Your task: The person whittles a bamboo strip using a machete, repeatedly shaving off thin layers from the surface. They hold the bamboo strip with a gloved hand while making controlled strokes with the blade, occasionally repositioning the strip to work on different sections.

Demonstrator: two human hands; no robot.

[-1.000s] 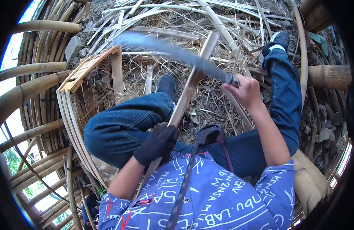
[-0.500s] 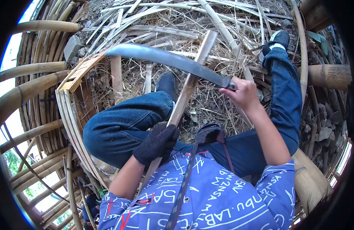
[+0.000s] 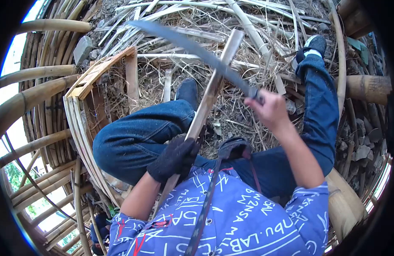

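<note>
Over the seated person's lap, the bamboo strip [image 3: 207, 99] runs diagonally from chest height up toward the littered ground. Left hand [image 3: 173, 158], in a dark glove, has its fingers clamped round the strip's lower part, just above the left knee [image 3: 133, 141]. Right hand [image 3: 271, 110], bare, is closed on the handle of a long curved blade [image 3: 197, 51]; motion blur hides the exact grip. Blade crosses the strip near its upper end.

Risks, judged:
- Blade glancing off the hard skin, sliding down toward the gloved hand or thigh.
- Strip twisting in the glove under a stroke.
- Splinters flying from the split edge.
- Loose offcuts [image 3: 171, 25] underfoot shifting the stance.
</note>
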